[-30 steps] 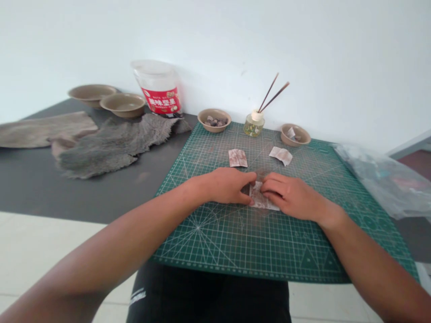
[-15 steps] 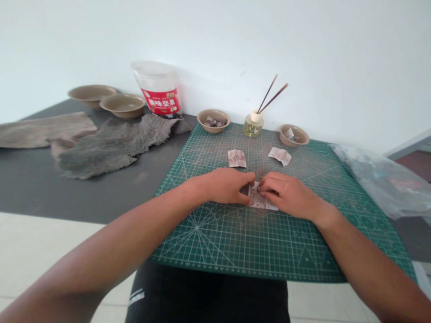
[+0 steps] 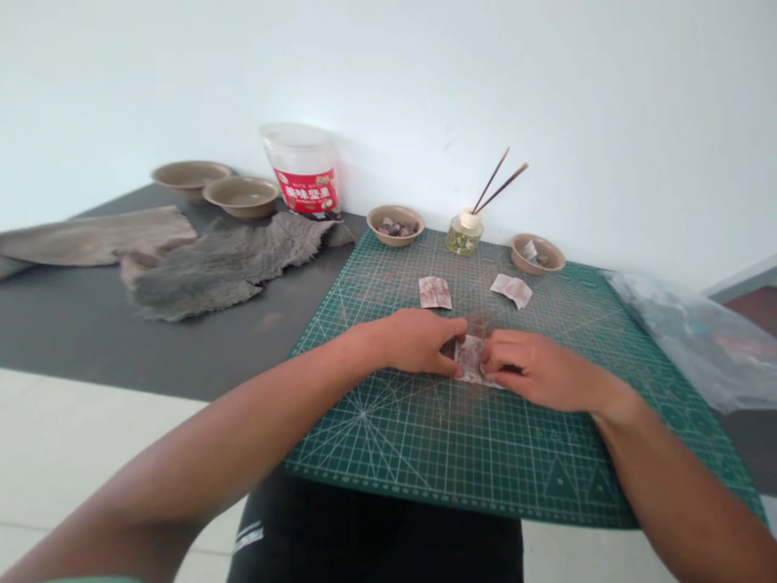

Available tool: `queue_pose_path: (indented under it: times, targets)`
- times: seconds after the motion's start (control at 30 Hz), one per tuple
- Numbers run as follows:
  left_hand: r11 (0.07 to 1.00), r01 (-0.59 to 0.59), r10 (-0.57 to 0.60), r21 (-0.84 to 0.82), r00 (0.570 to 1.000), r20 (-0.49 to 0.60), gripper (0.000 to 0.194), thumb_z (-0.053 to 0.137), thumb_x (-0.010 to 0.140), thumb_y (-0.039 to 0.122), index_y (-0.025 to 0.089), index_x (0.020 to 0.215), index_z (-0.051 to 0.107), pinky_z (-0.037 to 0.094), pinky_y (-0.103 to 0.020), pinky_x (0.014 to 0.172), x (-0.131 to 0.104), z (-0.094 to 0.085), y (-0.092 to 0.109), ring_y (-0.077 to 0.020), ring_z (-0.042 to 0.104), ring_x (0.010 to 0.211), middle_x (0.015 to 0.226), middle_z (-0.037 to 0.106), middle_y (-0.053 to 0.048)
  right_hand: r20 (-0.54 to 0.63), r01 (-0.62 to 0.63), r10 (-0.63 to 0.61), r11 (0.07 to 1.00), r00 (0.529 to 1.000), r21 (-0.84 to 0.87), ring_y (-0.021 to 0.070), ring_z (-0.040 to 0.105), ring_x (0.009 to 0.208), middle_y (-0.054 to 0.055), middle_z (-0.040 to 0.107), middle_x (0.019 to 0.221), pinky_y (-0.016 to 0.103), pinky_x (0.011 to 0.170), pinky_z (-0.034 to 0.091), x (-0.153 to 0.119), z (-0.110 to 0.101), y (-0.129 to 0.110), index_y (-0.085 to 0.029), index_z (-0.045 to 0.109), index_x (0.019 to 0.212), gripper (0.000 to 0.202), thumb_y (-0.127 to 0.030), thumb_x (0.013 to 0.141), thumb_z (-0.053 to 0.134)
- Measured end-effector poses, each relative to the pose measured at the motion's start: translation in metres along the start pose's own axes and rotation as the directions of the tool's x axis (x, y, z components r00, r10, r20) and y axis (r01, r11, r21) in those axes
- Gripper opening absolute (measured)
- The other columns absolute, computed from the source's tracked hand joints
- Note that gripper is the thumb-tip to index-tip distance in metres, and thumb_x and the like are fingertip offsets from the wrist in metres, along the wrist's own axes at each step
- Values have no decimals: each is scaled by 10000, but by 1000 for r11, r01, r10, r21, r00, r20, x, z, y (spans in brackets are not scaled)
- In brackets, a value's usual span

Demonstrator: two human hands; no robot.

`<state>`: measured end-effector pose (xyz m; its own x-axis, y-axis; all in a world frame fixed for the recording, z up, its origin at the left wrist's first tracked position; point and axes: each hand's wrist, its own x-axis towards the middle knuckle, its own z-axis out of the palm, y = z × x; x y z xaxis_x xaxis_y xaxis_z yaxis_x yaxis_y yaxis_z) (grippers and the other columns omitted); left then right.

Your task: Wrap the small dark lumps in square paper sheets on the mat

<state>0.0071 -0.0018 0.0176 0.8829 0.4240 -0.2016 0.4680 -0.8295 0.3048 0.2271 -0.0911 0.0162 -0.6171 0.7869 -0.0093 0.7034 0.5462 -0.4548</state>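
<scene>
Between our left hand (image 3: 420, 340) and right hand (image 3: 543, 370): paper piece (image 3: 469, 359) on mat (image 3: 437, 441). Beyond left hand: bowl (image 3: 394, 240); cloth (image 3: 222, 271) leftward.

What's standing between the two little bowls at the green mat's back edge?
In the head view, a small glass bottle with two sticks stands between the bowl of lumps and the bowl of pale scraps.

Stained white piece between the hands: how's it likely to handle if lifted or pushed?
The stained piece is probably light: it looks small and thin. Likely floppy too, since the similar piece farther back looks bent. Pushed, it may wrinkle rather than roll, lying low on the cutting mat.
</scene>
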Motion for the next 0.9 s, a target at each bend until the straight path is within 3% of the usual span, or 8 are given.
queue_pose_path:
  times: [0.17,0.33,0.47,0.53,0.63,0.7,0.83,0.9]
  targets:
    - [1000,-16,16,-1,1000,-8,432,618,849,562,249,1134,535,408,-297,636,0,0,0,-261,661,857,980,696,-53,-137,-84,66,987,988,-137,186,573,862,38,603,875,326,772,441,3,3,2,-192,618,837,140,-202,960,552]
    - [1000,-18,18,7,1000,1,441,611,844,578,249,1125,529,397,-298,622,-1,0,-1,-264,658,837,965,698,-55,-30,-30,28,996,999,-80,160,587,841,28,610,911,290,751,445,2,4,1,-198,625,875,132,-222,975,543]
    - [1000,-17,17,-1,1000,4,434,604,852,573,250,1130,522,390,-295,613,0,-1,0,-260,658,836,976,697,-54,-148,-138,108,967,983,-215,172,584,836,36,593,905,306,746,437,1,3,2,-196,618,874,137,-215,972,525]
    - [1000,-14,14,-4,1000,6,431,610,851,568,254,1132,519,389,-293,612,-1,-1,0,-258,657,836,972,695,-51,-124,-152,130,971,984,-182,170,583,818,29,588,879,304,735,438,0,1,3,-196,607,845,129,-219,959,550]
    - [1000,-23,23,-3,1000,4,423,616,851,569,247,1110,523,392,-293,612,-1,-1,1,-257,657,831,943,689,-51,-40,-67,65,997,997,-33,159,593,817,24,607,893,292,733,452,-1,2,0,-204,614,842,121,-217,952,566]
    - [1000,-23,23,-3,1000,1,422,614,852,574,243,1098,529,394,-296,613,-1,-1,1,-258,656,827,930,685,-53,-48,-37,36,999,998,-11,161,599,838,28,615,929,295,748,457,0,5,-3,-209,621,853,121,-208,955,556]
    - [1000,-8,8,8,1000,2,414,616,853,573,241,1086,536,391,-296,612,-1,-1,0,-251,652,803,908,682,-51,-162,-170,149,977,975,-126,168,589,810,25,593,895,310,738,443,1,5,-1,-201,605,839,122,-214,951,560]
    - [1000,-15,15,12,1000,1,421,613,852,583,242,1086,535,381,-295,600,0,0,0,-250,650,792,897,682,-48,-129,-165,151,981,980,-105,163,590,800,19,594,877,305,736,443,0,4,1,-201,607,832,128,-222,952,568]
